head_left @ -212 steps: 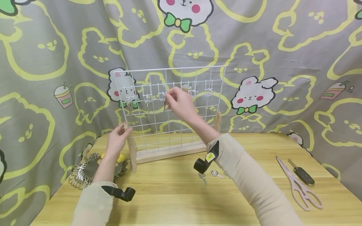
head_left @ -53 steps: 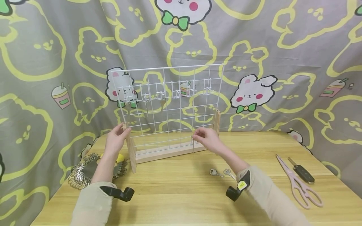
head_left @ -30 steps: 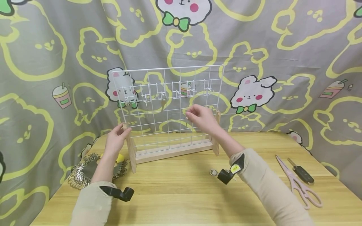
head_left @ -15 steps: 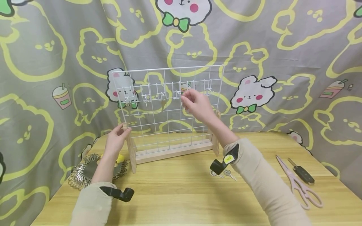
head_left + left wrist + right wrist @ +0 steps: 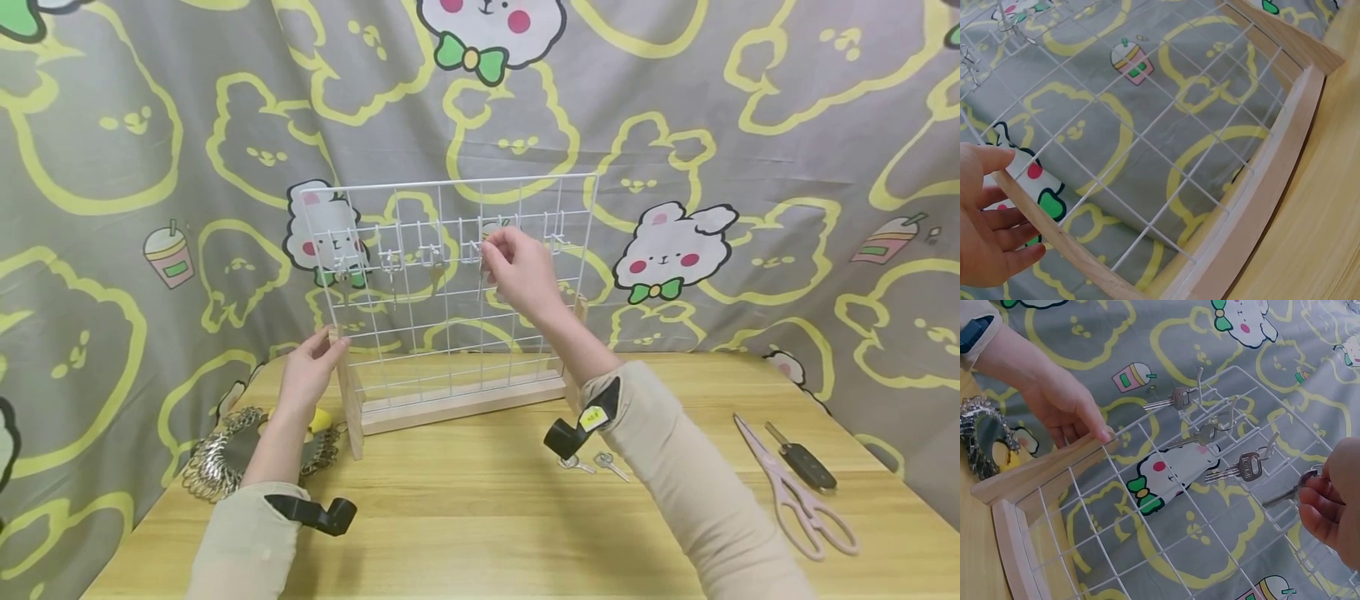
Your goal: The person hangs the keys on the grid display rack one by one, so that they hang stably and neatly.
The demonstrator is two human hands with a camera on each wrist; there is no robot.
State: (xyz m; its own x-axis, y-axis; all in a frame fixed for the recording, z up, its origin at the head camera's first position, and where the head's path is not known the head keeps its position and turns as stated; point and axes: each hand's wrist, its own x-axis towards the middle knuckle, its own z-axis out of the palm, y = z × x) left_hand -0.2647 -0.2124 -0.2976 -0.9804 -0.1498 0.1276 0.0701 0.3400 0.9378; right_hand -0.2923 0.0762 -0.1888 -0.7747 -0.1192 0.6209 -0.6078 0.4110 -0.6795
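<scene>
A person's right hand [image 5: 523, 271] pinches a key [image 5: 1284, 497] beside the fourth hook [image 5: 472, 252] from the left on a wire rack [image 5: 465, 403], apparently hanging it; the left hand [image 5: 307, 372] grips a wooden upright [image 5: 349, 408]; next likely calls for easing the key's ring onto the hook.

The yellow-brown wood-grain tabletop [image 5: 450, 533] supports a white wire-grid rack with a pale wooden base [image 5: 465, 406], standing upright toward the rear. At left: a cluster of silver metal rings [image 5: 206, 467]. Right of centre: two small silver metal keys [image 5: 611, 465]. Far right: pink scissors [image 5: 788, 483] beside a black car key [image 5: 807, 467].
</scene>
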